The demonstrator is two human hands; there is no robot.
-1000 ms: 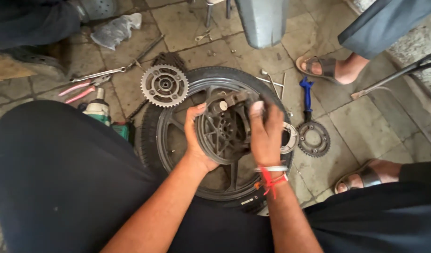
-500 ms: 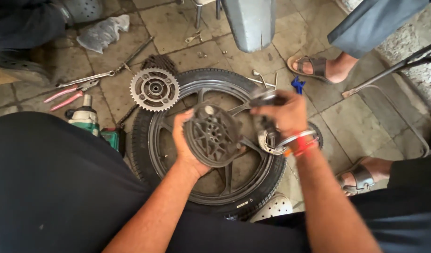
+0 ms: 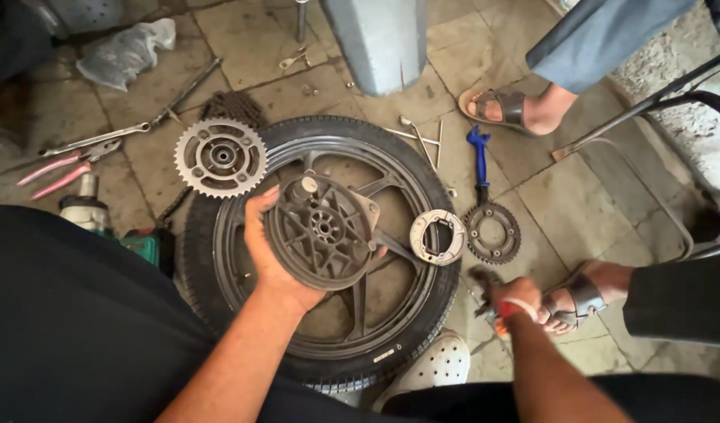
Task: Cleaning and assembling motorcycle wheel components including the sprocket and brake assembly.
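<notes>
- Left hand [image 3: 270, 258] is gripping a round dark drum plate [image 3: 321, 231], lifting it above the wheel [image 3: 321, 251]'s hub.
- Right hand [image 3: 505, 301] is reaching to the floor right of the wheel; its grip is unclear, probably fetching a tool.

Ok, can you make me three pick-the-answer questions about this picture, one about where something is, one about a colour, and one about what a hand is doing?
1. Where does the large silver sprocket lie?
A. on the floor by the tyre's upper left edge
B. under the sandal
C. in the right hand

2. What colour are the pliers' handles?
A. green
B. pink
C. yellow

3. What is the left hand doing?
A. resting flat on the floor
B. gripping the blue-handled tool
C. holding the round black hub plate over the wheel

Answers:
1 A, it lies on the tiles against the tyre's edge.
2 B, both handles look pink.
3 C, the fingers wrap the plate's left rim.
</notes>
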